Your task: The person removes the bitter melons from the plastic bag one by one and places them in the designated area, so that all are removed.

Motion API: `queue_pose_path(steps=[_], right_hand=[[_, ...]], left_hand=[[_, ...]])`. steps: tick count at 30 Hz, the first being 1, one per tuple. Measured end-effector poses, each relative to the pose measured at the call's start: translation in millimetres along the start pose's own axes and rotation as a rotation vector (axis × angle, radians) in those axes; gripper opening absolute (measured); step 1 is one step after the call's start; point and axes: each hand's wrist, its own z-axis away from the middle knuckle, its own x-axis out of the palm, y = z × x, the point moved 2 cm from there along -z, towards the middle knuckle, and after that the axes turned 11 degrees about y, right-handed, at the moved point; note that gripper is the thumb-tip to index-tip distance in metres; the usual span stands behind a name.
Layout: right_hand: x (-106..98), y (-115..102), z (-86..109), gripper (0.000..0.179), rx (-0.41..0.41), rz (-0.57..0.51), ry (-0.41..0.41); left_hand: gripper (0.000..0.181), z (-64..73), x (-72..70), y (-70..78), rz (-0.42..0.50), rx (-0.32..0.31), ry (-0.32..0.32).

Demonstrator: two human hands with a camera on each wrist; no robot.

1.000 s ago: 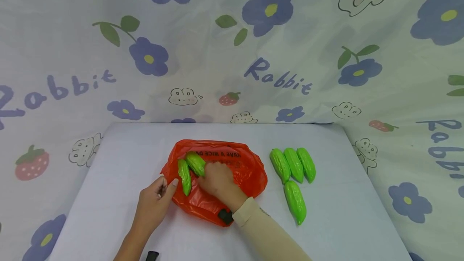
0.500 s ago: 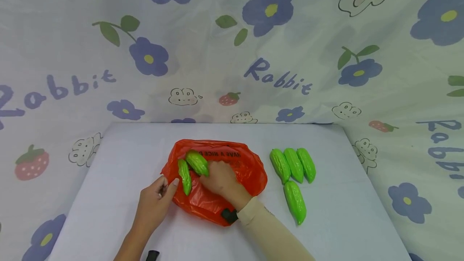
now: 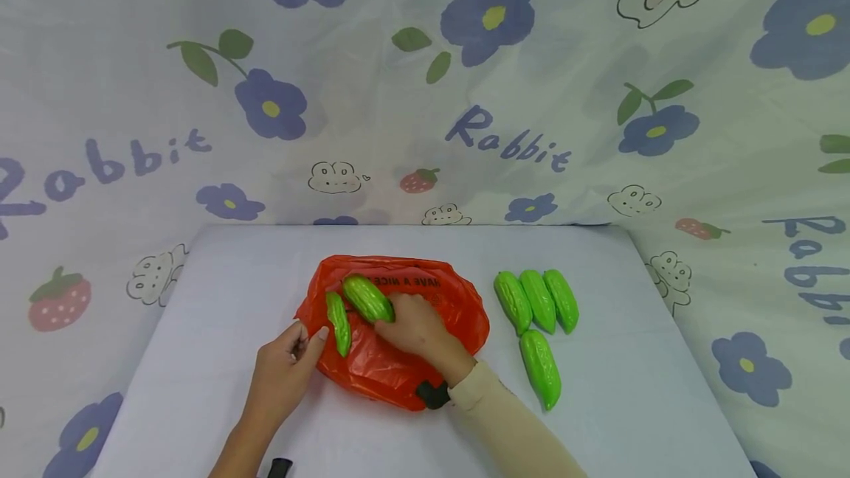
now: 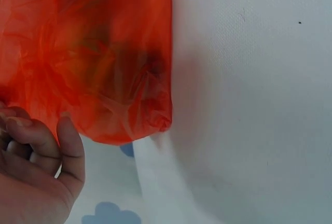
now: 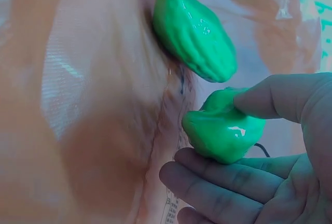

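A red plastic bag point(image 3: 465, 323) lies with its mouth spread wide on the white table. My left hand point(image 3: 285, 364) pinches the bag's left rim between thumb and fingers. Inside the bag, my right hand point(image 3: 418, 327) grips one end of a green bitter melon point(image 3: 367, 299); the right wrist view shows that bitter melon point(image 5: 223, 130) between the thumb and the fingers. A second bitter melon point(image 3: 339, 324) lies in the bag, left of the held one and close to the left hand. In the left wrist view the bag's outer wall point(image 4: 124, 89) hangs beside the curled fingers.
On the table point(image 3: 617, 389) right of the bag, three bitter melons point(image 3: 538, 302) lie side by side. Another bitter melon point(image 3: 541, 369) lies just in front of them. A patterned cloth point(image 3: 372, 94) rises behind the table's far edge.
My right hand has moved a little to the right inside the bag, drawing the gripped bitter melon with it. The left hand keeps its place at the rim.
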Motion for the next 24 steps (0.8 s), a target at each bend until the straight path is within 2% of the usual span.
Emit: queue_pose_path(steps=[11,24], right_hand=[[-16,4,14.3,0.035,-0.081,0.0,0.02],[-45,-1,37.4,0.05,-0.101,0.066,0.056]], left_hand=[[0.039,-0.8,-2.2,1.1,0.0,0.007,0.007],[0.04,0.2,-4.0,0.2,-0.017,0.017,0.014]])
